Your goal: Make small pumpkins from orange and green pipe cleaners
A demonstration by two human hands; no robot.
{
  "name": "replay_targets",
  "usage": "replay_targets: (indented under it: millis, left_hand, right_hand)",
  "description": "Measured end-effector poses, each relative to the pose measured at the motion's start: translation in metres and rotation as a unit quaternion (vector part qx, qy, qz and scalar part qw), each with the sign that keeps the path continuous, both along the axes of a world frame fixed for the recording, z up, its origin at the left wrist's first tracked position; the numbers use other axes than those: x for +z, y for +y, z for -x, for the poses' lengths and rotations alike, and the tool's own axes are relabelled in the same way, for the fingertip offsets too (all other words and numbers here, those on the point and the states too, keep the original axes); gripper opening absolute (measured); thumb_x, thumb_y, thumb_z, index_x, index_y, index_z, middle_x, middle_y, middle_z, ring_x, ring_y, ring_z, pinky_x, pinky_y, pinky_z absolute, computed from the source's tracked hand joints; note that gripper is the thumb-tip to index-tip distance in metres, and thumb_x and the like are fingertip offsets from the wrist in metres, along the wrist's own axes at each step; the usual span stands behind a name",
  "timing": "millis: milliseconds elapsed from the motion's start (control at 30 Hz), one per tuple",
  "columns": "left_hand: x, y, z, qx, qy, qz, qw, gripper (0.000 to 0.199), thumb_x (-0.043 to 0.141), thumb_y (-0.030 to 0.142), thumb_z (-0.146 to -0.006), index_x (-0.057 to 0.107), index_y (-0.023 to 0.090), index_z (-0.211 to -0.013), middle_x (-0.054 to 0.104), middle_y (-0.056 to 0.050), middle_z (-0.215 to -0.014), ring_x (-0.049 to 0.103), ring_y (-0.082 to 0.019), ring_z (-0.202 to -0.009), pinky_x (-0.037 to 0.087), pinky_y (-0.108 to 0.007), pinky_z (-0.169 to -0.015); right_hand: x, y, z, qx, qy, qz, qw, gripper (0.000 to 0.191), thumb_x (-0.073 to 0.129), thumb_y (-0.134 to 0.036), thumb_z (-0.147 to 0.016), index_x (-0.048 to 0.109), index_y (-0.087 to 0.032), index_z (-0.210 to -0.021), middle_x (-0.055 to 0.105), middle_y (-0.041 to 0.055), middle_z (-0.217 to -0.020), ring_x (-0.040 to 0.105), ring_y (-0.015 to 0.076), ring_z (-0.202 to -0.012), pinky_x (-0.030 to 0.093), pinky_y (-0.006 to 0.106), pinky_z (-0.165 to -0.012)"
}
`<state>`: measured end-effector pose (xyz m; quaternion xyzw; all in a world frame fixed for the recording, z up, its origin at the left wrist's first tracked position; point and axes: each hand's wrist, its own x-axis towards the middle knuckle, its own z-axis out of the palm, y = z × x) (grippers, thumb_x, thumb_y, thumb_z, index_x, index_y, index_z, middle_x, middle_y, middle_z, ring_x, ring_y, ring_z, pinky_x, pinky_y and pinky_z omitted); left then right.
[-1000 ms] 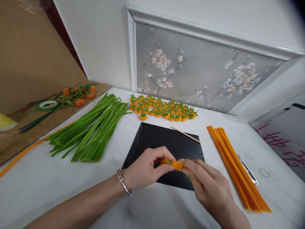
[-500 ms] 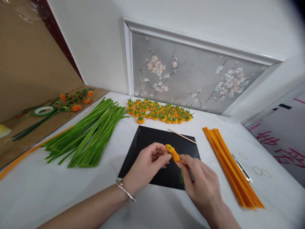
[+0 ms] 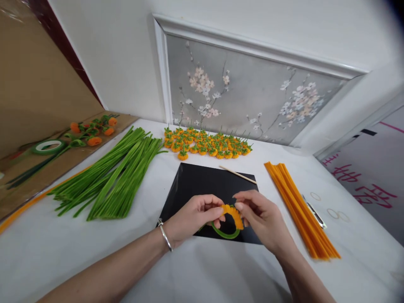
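Note:
Above a black mat (image 3: 195, 181), both hands hold one curved, ridged orange pipe-cleaner piece (image 3: 234, 215), with a green pipe cleaner (image 3: 224, 235) looping beneath it. My left hand (image 3: 202, 213) pinches the left end of the piece between thumb and fingers and wears a silver bangle at the wrist. At the other side, my right hand (image 3: 257, 212) has thumb and forefinger closed on the upper right of the piece. The fingers hide where the green strand joins the orange. A thin wooden stick (image 3: 238, 174) lies on the mat's far right edge.
Green pipe cleaners (image 3: 116, 181) lie in a bundle at left, orange ones (image 3: 299, 210) at right beside a utility knife (image 3: 315, 213) and rubber bands (image 3: 337, 215). Several small orange pumpkins (image 3: 205, 145) stand along the wall. Green tape (image 3: 49, 146) and orange-fruited stems (image 3: 94, 131) rest on cardboard.
The orange piece has turned into an arch, and the green loop beneath it now shows. My right hand has shifted its grip higher. The whole view has tilted slightly.

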<state>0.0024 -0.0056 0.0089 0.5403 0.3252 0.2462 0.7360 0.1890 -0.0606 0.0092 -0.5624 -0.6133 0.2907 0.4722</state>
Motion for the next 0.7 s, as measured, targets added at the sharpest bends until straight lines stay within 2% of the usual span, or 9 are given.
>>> replay_targets:
  millis: [100,267,367,433,467,567,700]
  left_hand:
    - [-0.003,0.000,0.000,-0.010,0.005,0.002,1.000,0.023,0.065,0.033,-0.082,0.063,0.012,-0.092,0.064,-0.001,-0.077,0.055,-0.008,-0.062,0.041,-0.022,-0.063]
    - [-0.003,0.000,-0.002,-0.014,0.030,-0.016,0.999,0.025,0.061,0.035,-0.084,0.061,0.012,-0.094,0.063,-0.001,-0.077,0.055,-0.009,-0.063,0.043,-0.022,-0.063]
    - [-0.001,-0.002,-0.004,-0.030,0.064,-0.092,0.993,0.026,0.054,0.037,-0.087,0.060,0.013,-0.096,0.058,0.001,-0.072,0.052,-0.009,-0.061,0.043,-0.022,-0.060]
    - [-0.002,-0.005,-0.006,-0.041,0.097,-0.142,0.984,0.028,0.050,0.040,-0.089,0.059,0.014,-0.090,0.056,0.002,-0.068,0.052,-0.010,-0.060,0.043,-0.021,-0.057]
    - [-0.002,-0.006,-0.006,-0.047,0.108,-0.144,0.982,0.030,0.048,0.043,-0.090,0.057,0.014,-0.085,0.056,0.002,-0.067,0.053,-0.010,-0.058,0.044,-0.022,-0.055]
    - [-0.003,-0.008,-0.008,-0.060,0.103,-0.083,0.989,0.036,0.047,0.049,-0.088,0.051,0.016,-0.077,0.059,0.001,-0.065,0.057,-0.010,-0.054,0.046,-0.022,-0.052]
    - [-0.002,-0.005,-0.007,-0.053,0.071,0.000,0.996,0.036,0.057,0.050,-0.082,0.053,0.015,-0.076,0.063,0.000,-0.066,0.059,-0.009,-0.052,0.046,-0.020,-0.053]
  right_hand:
    - [-0.002,0.002,0.002,0.041,-0.020,0.023,0.999,0.018,0.056,-0.032,-0.087,0.069,-0.020,-0.086,0.064,0.0031,-0.081,0.058,0.0097,-0.052,0.052,0.020,-0.047]
    - [-0.004,0.001,0.005,0.046,-0.058,0.044,0.996,0.021,0.050,-0.028,-0.091,0.063,-0.019,-0.077,0.059,0.0000,-0.073,0.055,0.0080,-0.046,0.049,0.019,-0.044]
    - [-0.008,0.001,0.011,0.050,-0.044,0.061,0.996,0.025,0.044,-0.027,-0.093,0.060,-0.018,-0.076,0.055,-0.0007,-0.074,0.054,0.0069,-0.042,0.047,0.018,-0.040]
    - [-0.010,0.001,0.017,0.042,-0.066,0.033,0.996,0.026,0.041,-0.026,-0.094,0.059,-0.019,-0.077,0.055,0.0000,-0.075,0.056,0.0081,-0.046,0.048,0.019,-0.042]
    - [-0.010,0.002,0.020,0.032,-0.093,0.004,0.995,0.025,0.041,-0.025,-0.094,0.058,-0.019,-0.077,0.055,0.0006,-0.074,0.057,0.0094,-0.050,0.049,0.020,-0.045]
    - [-0.011,0.002,0.025,-0.002,-0.185,-0.076,0.980,0.023,0.042,-0.021,-0.093,0.057,-0.019,-0.075,0.056,0.0018,-0.072,0.058,0.0121,-0.061,0.049,0.021,-0.055]
    - [-0.014,0.000,0.029,-0.048,-0.284,-0.098,0.953,0.022,0.039,-0.021,-0.094,0.055,-0.020,-0.079,0.057,0.0026,-0.077,0.057,0.0124,-0.061,0.043,0.021,-0.051]
